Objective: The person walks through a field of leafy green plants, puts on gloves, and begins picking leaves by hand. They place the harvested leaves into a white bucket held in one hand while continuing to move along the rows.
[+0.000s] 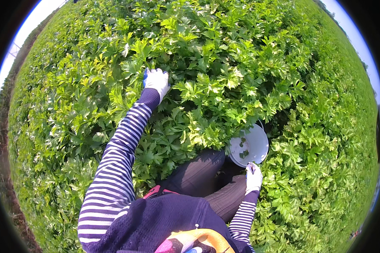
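Note:
My left hand [156, 83], in a white glove with blue on its finger side, reaches out among the tops of celery-like plants [196, 90]. Its fingers bend down into the leaves, so what they touch is hidden. Closer to my body, my right hand [254, 177], also gloved, is at the near rim of a white plastic bucket [262, 144]. Those fingers are drawn together, with a speck of green at their tips; whether they grip the rim or a leaf piece is unclear. A few small green leaf pieces [243, 154] lie on the bucket's floor.
Dense foliage [319, 139] surrounds me and presses against the bucket. My legs [196, 169] in dark trousers are bent beside the bucket. A strip of bare brown soil [14, 196] edges the field at far left. Something red [152, 191] shows at my waist.

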Demonstrator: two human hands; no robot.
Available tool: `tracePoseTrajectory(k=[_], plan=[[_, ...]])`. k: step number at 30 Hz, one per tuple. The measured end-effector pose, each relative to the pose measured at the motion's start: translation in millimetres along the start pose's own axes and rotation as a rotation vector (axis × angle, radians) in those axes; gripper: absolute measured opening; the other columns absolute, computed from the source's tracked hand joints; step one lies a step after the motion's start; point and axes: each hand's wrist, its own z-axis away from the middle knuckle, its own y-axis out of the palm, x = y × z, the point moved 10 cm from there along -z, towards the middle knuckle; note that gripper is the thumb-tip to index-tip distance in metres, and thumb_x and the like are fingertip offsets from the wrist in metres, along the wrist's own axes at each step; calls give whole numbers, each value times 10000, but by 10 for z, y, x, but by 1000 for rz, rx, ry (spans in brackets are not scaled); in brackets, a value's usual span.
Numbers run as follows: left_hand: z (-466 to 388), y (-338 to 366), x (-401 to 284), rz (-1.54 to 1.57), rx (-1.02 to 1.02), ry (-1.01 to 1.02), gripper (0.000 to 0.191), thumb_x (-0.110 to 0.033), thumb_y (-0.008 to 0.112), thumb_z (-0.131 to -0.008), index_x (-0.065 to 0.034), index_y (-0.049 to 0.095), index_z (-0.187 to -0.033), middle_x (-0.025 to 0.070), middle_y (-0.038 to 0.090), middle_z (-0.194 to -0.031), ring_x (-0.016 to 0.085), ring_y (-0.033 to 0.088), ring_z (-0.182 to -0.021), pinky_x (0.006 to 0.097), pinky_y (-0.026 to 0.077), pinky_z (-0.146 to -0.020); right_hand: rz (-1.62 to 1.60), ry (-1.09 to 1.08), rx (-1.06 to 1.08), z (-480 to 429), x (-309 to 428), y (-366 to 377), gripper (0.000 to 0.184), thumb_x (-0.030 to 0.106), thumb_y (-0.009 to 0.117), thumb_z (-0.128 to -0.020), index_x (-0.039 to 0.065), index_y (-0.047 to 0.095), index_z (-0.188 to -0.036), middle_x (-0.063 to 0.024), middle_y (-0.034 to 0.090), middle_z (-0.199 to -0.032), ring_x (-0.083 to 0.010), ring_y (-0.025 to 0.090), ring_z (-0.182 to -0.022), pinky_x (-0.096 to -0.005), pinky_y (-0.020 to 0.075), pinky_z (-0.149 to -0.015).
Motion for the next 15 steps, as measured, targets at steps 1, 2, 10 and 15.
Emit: tracePoseTrajectory(k=[1, 2, 10, 15], plan=[[115, 181, 116, -23, 38, 4, 530, -417, 645, -839, -131, 554, -1275, 119, 597, -1136, 279, 550, -1124, 523, 286, -1083, 37, -12, 4, -10, 11, 5, 276, 227, 642, -885, 46, 660, -1093, -119, 670, -1074, -259, 640, -983, -345, 480, -891], [230, 325, 239, 11, 54, -7, 526, -417, 645, -838, -136, 556, -1274, 116, 601, -1140, 276, 551, -1128, 511, 286, -1090, 74, -3, 3, -19, -2, 8, 282, 238, 639, -887, 44, 660, -1091, -117, 670, -1073, -259, 639, -985, -349, 479, -894], [722, 823, 535, 172, 175, -23, 482, -423, 567, -896, -109, 562, -1262, 125, 653, -1059, 285, 620, -1034, 449, 395, -1005, 112, -63, -7, -45, -74, 55, 268, 189, 655, -892, 3, 656, -1085, -113, 697, -1016, -199, 656, -928, -316, 496, -856], [500, 415, 281, 151, -30, 113, 375, -405, 567, -900, -80, 649, -1066, 138, 627, -1041, 300, 628, -970, 436, 419, -962, 163, -86, -15, -42, -113, 56, 274, 158, 664, -887, -5, 644, -1106, -110, 697, -1026, -179, 655, -932, -306, 498, -858]])
